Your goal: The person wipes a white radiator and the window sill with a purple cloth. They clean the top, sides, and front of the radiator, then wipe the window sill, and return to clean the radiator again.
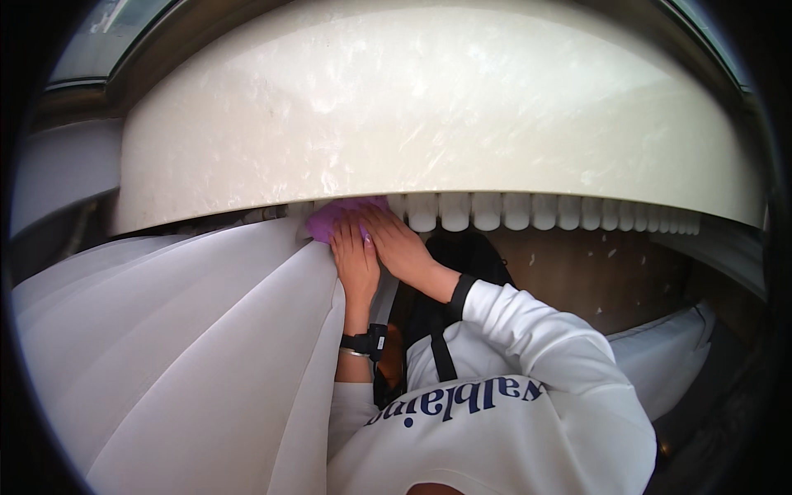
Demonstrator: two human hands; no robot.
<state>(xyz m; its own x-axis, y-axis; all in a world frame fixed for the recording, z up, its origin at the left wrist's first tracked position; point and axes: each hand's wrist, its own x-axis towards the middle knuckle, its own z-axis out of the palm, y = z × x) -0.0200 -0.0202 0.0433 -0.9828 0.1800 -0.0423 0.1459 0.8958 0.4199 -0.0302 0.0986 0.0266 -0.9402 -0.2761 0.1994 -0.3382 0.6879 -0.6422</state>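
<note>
A purple cloth (323, 224) is bunched against the white column radiator (486, 213), just under the front edge of the marble-look windowsill (427, 111). My left hand (357, 263) lies on the cloth with its fingers stretched forward. Beside it, my right hand (401, 244) presses on the same cloth, its fingers overlapping the area next to the left fingertips. Part of the cloth and the radiator behind it are hidden by my hands and the sill.
A long white curtain (216, 334) hangs close along my left arm. Radiator pipework (266, 213) shows beneath the sill at left. Brown flooring (575, 272) with small pale flecks is at right, near a white padded item (662, 359). Window frames (114, 80) border the sill.
</note>
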